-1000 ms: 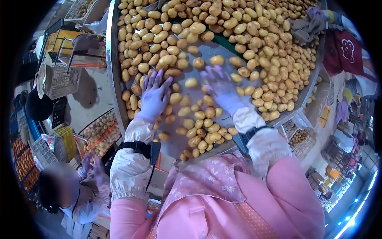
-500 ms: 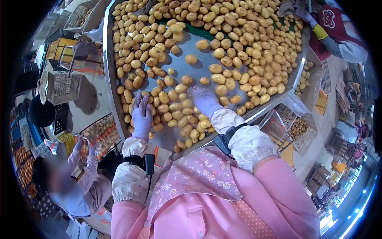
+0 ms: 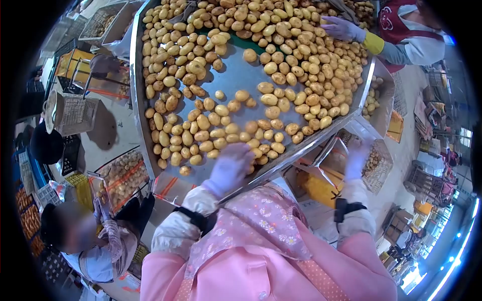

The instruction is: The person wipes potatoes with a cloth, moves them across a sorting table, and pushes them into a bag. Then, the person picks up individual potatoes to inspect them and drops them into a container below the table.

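At the near edge of the metal tabletop [image 3: 233, 75]: left hand [image 3: 228, 165] over the nearest of the loose potatoes [image 3: 314, 62]; fingers [image 3: 242, 150] blurred, spread and contact cannot be told. Right hand [image 3: 356, 159] beyond the rim, in line with a crate [image 3: 380, 179]; its fingers also blurred, opening and any hold unclear.

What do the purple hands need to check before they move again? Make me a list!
1. Left hand by the potatoes: ok, beside the ones at the near edge.
2. Right hand above the table: not ok, it's out past the metal rim, near a crate.
3. Right hand empty: cannot tell, it's blurry.
4. Other worker's hand out of the way: ok, it's across the pile.
5. Bare space on the table: ok, some shows mid-table.
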Available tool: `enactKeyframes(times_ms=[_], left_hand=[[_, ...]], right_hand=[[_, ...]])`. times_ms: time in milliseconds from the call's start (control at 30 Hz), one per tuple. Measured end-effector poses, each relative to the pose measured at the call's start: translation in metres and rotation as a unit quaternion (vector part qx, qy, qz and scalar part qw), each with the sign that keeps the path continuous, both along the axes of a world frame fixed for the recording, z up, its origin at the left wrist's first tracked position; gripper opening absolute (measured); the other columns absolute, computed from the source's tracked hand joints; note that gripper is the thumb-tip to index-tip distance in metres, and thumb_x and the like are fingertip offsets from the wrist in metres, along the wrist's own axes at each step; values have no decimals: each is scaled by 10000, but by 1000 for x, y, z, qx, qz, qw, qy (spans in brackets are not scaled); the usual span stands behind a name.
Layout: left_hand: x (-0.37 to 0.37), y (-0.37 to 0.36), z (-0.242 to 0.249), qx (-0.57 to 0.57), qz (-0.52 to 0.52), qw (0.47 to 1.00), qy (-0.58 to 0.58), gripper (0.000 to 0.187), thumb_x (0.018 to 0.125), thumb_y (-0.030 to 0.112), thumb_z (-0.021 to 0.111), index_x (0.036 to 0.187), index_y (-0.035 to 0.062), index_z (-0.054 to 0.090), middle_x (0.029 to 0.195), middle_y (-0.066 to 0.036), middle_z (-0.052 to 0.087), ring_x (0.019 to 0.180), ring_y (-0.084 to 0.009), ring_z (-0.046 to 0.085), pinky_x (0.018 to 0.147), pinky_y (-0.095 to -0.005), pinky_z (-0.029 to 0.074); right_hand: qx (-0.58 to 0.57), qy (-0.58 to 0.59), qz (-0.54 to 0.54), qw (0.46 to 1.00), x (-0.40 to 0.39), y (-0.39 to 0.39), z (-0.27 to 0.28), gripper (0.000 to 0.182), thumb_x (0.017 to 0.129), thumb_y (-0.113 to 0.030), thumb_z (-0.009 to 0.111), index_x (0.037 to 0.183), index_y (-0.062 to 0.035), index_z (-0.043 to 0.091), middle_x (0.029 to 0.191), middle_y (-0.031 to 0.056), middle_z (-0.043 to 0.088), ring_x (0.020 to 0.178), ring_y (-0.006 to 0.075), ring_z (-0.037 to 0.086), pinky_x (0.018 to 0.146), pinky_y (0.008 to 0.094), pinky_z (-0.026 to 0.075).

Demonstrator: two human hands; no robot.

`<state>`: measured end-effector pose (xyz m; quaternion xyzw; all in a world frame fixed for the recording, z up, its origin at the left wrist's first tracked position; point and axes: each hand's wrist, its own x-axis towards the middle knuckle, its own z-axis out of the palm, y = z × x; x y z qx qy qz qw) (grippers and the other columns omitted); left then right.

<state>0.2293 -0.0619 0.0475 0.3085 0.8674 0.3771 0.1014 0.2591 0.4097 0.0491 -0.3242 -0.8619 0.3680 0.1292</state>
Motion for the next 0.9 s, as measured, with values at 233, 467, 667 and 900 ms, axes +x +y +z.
enactKeyframes(times_ms=[233, 467, 667, 900], left_hand=[[10, -38, -29, -78, -24, 997, 2, 400, 866, 384, 679, 1225, 208, 698, 1481, -182, 474, 1391, -371, 420, 1180, -520, 294], [44, -142, -17, -121, 139, 982, -46, 246, 864, 241, 679, 1061, 95, 677, 1185, -118, 634, 1074, -351, 608, 923, -474, 458], [-87, -122, -26, -166, 283, 943, 50, 380, 876, 167, 654, 1252, 114, 638, 1100, -158, 656, 970, -374, 653, 825, -471, 533], [-96, -127, -36, -255, 283, 918, -106, 432, 874, 218, 648, 1299, 160, 603, 1134, -148, 646, 1004, -359, 675, 821, -494, 543]], right_hand=[[349, -98, 473, 803, -63, -308, -47, 553, 924, -478, 592, 1429, -271, 503, 1603, 61, 337, 1438, 381, 324, 1168, 620, 233], [331, 6, 581, 743, -167, -233, -13, 495, 888, -450, 658, 1343, -260, 613, 1480, 44, 486, 1400, 299, 388, 1166, 611, 217], [203, -136, 664, 707, -244, -378, -35, 314, 943, -274, 585, 1241, -201, 652, 1328, 91, 602, 1203, 337, 608, 1019, 492, 467], [112, -68, 586, 800, -217, -331, -29, 236, 938, -177, 580, 1156, -113, 645, 1122, 146, 644, 994, 348, 665, 864, 459, 551]])
